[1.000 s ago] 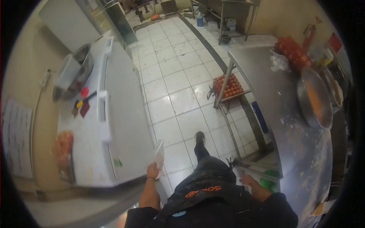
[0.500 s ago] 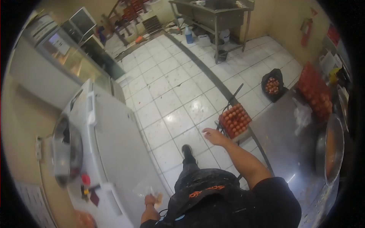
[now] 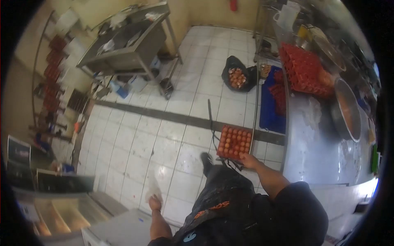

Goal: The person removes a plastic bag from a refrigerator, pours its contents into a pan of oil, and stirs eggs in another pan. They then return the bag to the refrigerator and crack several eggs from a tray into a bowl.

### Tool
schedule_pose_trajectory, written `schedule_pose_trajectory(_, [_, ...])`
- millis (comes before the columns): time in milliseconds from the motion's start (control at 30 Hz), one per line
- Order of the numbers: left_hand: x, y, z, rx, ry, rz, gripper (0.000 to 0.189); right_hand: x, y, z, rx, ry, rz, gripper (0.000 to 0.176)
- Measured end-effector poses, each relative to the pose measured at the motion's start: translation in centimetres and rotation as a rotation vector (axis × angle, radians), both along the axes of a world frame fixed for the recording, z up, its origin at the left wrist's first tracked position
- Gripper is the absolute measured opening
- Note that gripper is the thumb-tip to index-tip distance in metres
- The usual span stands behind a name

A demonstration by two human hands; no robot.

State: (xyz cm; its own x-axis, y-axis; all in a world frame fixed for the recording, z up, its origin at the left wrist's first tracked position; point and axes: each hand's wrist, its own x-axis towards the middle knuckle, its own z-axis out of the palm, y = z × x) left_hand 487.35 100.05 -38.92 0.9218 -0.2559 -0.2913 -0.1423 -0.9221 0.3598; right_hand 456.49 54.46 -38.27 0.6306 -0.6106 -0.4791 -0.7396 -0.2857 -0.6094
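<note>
My left hand [image 3: 155,202], low at the left, is closed around a thin clear plastic bag [image 3: 153,189] that hangs over the floor. In front of me sits a red egg tray [image 3: 218,152] filled with rows of brown eggs [image 3: 234,139]. My right hand [image 3: 248,160] overlaps the near right corner of this tray, its fingers loosely bent and holding nothing visible. Black straps or legs show beside and below the tray.
To the right runs a metal table [image 3: 305,151] with a red stack of egg trays [image 3: 303,67] and a large metal bowl [image 3: 348,110]. A black bag of eggshells [image 3: 233,63] stands on the floor. Farther left is a steel sink [image 3: 143,51]; a white freezer [image 3: 119,229] is at lower left.
My view has turned to the right and moved nearer the metal table. My right hand has come to the egg tray's near corner. The plastic bag stays in my left hand.
</note>
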Motion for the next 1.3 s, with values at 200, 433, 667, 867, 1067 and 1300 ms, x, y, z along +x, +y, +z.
schedule_pose_trajectory(200, [18.8, -17.9, 7.3, -0.360, -0.147, -0.086, 0.042, 1.1, -5.1, -8.4, -0.097, 0.266, 0.033, 0.021])
schedule_pose_trajectory(433, [33.7, -28.9, 10.2, -0.287, -0.023, -0.327, 0.037, 23.6, -20.7, 13.6, 0.415, 0.170, 0.343, 0.036])
schedule_pose_trajectory(667, [43.9, -45.8, 15.3, -0.114, -0.125, -0.680, 0.041, 31.5, -29.2, 30.8, 1.010, -0.527, 0.458, 0.059])
schedule_pose_trajectory(867, [51.3, -75.0, 23.2, -0.333, -0.204, -1.161, 0.042, 37.8, -33.9, 29.4, 0.810, -0.765, 0.184, 0.068])
schedule_pose_trajectory(1067, [53.0, -101.5, 28.4, -0.614, -0.056, -1.423, 0.038, 40.5, -41.2, 25.3, 0.608, 0.205, -0.108, 0.062])
schedule_pose_trajectory(1300, [53.1, -120.9, 29.6, -0.841, 0.573, -1.125, 0.048, 46.2, -66.7, 23.9, -0.153, -0.087, -0.480, 0.077])
